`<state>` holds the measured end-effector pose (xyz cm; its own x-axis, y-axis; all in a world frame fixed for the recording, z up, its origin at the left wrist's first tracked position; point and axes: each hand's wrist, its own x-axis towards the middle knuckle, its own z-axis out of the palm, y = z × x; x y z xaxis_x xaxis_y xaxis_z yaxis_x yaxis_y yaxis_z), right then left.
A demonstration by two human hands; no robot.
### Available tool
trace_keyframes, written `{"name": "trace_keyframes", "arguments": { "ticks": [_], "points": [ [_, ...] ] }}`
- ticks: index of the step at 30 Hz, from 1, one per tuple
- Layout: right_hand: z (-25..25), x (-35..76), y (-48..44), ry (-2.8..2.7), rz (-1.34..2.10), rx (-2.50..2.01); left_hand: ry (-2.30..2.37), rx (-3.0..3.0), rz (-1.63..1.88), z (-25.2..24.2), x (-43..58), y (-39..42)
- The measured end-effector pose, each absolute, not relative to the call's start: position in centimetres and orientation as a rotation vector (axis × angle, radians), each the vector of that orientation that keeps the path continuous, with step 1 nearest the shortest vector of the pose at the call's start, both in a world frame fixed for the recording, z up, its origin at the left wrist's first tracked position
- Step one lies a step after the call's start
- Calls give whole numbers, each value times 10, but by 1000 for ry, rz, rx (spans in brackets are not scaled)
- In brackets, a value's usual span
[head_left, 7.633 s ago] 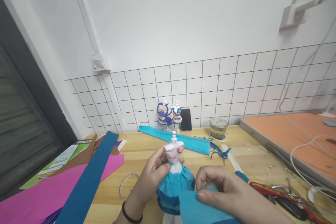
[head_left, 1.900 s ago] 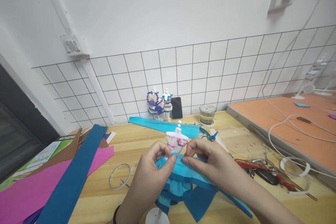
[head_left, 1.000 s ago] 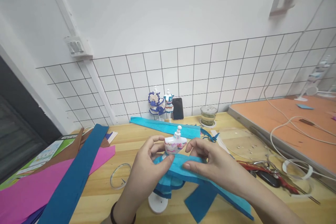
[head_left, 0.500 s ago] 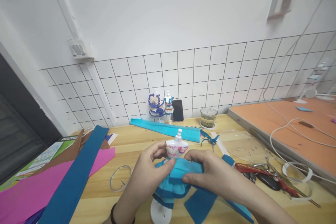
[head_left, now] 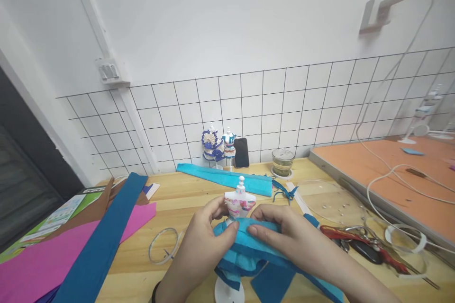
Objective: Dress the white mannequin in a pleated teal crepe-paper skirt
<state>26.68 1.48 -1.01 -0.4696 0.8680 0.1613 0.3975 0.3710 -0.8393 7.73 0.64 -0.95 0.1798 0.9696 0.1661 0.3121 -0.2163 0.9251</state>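
A small white dress-form mannequin [head_left: 240, 202] with pink and blue markings stands upright in front of me on a round white base [head_left: 229, 292]. Ruffled light and dark blue crepe paper [head_left: 239, 263] surrounds its waist like a skirt. My left hand [head_left: 199, 242] is closed around the waist, its thumb pressing the paper at the front and its fingers partly hidden behind. My right hand [head_left: 289, 234] pinches the paper at the mannequin's right side of the picture. A two-tone strip trails from under that hand, near a dark blue piece [head_left: 273, 280] on the table.
Blue [head_left: 103, 236] and pink [head_left: 142, 215] strips lie left, near a tape roll [head_left: 163, 246]. Behind are a light blue strip [head_left: 227, 179], two dressed mannequins [head_left: 213, 147], a phone [head_left: 241, 153] and a glass cup [head_left: 283, 163]. Keys [head_left: 366, 246] and an orange board [head_left: 391, 170] are right.
My right thumb has shifted up towards the waist, and the paper's front layer now slants down to the right. The skirt and base have moved slightly right in the picture.
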Motion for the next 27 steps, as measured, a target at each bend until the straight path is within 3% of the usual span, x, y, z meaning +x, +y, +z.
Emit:
{"name": "trace_keyframes", "arguments": {
  "ticks": [27],
  "points": [
    [-8,260,10,-2068,933,-944,1193,1604,1101,-10,82,7]
  ]
}}
